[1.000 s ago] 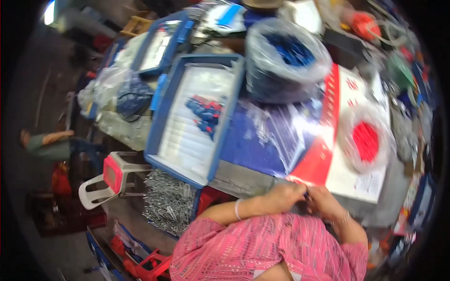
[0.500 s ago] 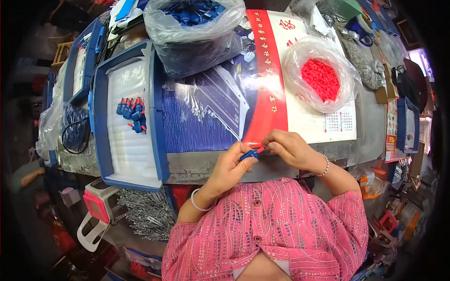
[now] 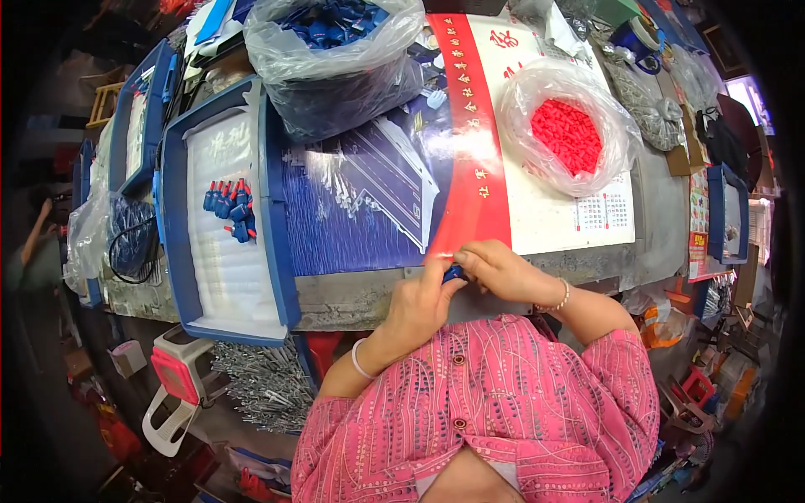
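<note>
Just off the table's near edge, my left hand point(image 3: 419, 299) is closed round a small blue plastic part point(image 3: 454, 272), its thumb and fingers covering much of it. Bent over the part's other end, the fingers of my right hand point(image 3: 509, 273) press together and hide its tip. Similar blue parts with red tips point(image 3: 228, 201) lie grouped on white lining in the blue tray point(image 3: 281, 281), left of my hands. Beyond my right hand sits a clear bag point(image 3: 616, 163) of small red pieces point(image 3: 566, 136).
A large clear bag point(image 3: 335, 101) full of blue parts stands at the back, right of the tray. A glossy printed poster point(image 3: 478, 210) covers the tabletop. Below the table are a bundle of metal rods point(image 3: 260, 390) and a stool with a red top point(image 3: 173, 375).
My hands have drawn closer together round the blue part. Its red tip, visible before between the fingers, is now covered by my right hand. The whole view has shifted slightly.
</note>
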The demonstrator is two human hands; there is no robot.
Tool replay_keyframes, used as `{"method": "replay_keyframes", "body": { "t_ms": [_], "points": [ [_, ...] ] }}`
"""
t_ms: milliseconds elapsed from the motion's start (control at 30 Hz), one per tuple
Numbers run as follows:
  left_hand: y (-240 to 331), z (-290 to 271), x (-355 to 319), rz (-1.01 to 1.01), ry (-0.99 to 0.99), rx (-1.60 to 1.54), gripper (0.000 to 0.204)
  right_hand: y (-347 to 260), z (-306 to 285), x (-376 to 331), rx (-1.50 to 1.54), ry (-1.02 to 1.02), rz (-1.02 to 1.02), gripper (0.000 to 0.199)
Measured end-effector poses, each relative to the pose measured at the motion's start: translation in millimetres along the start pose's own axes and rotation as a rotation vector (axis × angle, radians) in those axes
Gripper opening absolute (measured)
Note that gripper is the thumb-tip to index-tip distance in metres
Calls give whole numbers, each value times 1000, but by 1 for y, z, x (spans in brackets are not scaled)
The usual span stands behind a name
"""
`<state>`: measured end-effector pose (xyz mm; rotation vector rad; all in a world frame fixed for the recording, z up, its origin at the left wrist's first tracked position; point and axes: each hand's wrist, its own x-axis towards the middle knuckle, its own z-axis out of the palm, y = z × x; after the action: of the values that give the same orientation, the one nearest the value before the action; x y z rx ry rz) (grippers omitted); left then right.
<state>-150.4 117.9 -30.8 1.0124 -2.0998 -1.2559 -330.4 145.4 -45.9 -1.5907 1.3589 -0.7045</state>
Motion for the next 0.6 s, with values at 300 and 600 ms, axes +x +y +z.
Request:
{"method": "replay_keyframes", "body": {
  "t_ms": [300,600],
  "points": [
    [-24,-4,-4,-194,-132,-602,14,-8,-28,17,526,-180,283,37],
    [-10,-29,6,-501,-218,-878,11,-14,-27,27,-139,-62,-396,23]
  ]
}}
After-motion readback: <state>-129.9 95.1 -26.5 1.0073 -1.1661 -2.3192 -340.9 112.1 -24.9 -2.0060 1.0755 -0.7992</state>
